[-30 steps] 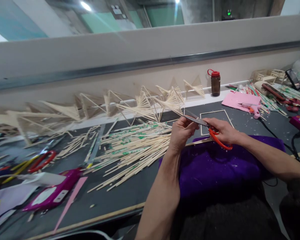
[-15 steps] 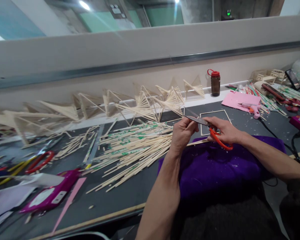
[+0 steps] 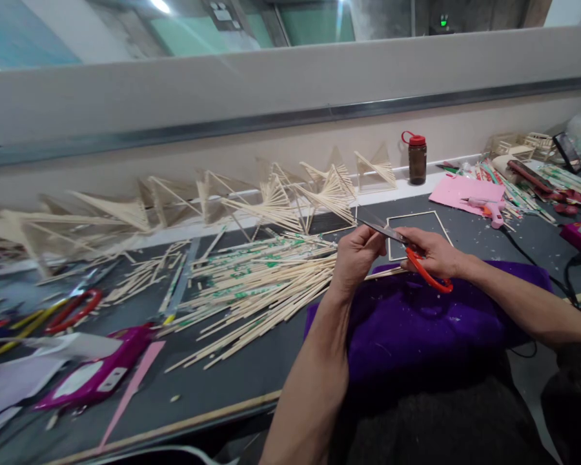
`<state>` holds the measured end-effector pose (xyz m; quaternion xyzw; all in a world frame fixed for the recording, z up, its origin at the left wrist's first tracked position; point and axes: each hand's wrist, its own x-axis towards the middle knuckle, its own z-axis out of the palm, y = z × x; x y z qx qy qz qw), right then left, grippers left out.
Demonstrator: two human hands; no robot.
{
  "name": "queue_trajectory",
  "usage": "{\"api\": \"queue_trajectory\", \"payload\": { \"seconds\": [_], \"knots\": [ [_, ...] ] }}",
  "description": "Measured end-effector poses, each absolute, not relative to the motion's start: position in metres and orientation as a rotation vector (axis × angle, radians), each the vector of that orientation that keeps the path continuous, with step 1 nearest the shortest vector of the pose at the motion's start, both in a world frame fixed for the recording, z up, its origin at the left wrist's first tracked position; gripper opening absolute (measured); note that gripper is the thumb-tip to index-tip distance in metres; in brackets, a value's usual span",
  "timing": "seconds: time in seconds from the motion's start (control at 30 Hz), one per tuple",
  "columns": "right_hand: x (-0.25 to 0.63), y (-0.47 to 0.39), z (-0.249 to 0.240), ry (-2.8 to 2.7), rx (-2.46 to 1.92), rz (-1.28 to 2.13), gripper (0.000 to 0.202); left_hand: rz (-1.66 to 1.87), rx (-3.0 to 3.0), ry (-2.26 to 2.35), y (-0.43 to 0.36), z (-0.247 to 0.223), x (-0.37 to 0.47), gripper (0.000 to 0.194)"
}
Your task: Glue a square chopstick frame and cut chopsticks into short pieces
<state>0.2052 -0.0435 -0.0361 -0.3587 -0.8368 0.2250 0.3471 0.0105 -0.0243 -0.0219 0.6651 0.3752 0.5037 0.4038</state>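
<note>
My right hand is wrapped round a pair of scissors with red handles. Their blades point left, toward my left hand, and look slightly parted or seen at a slant. My left hand is closed in a pinch right beside the blades; whatever lies between its fingertips is hidden. A thin wooden stick shows below and between the two hands; I cannot tell whether either hand grips it. Under my forearms a purple cloth, specked with small bits, covers my lap and the table edge.
Loose wooden sticks lie left of my hands. Twisted stick models line the wall. A square stick frame, a pink glue gun and a brown bottle stand or lie beyond. Red-handled pliers are far left.
The view has shifted very slightly. My hands and the scissors stay in nearly the same place, with the scissor blades tilted a little differently.
</note>
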Motion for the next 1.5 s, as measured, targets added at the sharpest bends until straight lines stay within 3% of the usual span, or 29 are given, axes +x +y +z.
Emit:
{"api": "queue_trajectory", "payload": {
  "seconds": [0.37, 0.53, 1.2, 1.5],
  "knots": [
    [0.2033, -0.0434, -0.0356, -2.192, -1.013, 0.533, 0.053, 1.275, 1.661, 0.905, -0.0255, -0.0205, 0.0138, 0.033],
    [0.2024, -0.0415, -0.0365, -2.169, -0.996, 0.529, 0.047, 1.270, 1.573, 0.913, -0.0236, -0.0211, 0.0144, 0.025],
    [0.2059, -0.0445, -0.0330, -2.188, -1.040, 0.540, 0.064, 1.247, 1.653, 0.941, -0.0272, -0.0187, 0.0142, 0.026],
    [0.2035, -0.0433, -0.0365, -2.127, -1.009, 0.623, 0.052, 1.236, 1.647, 0.915, -0.0266, -0.0196, 0.0144, 0.029]
  ]
}}
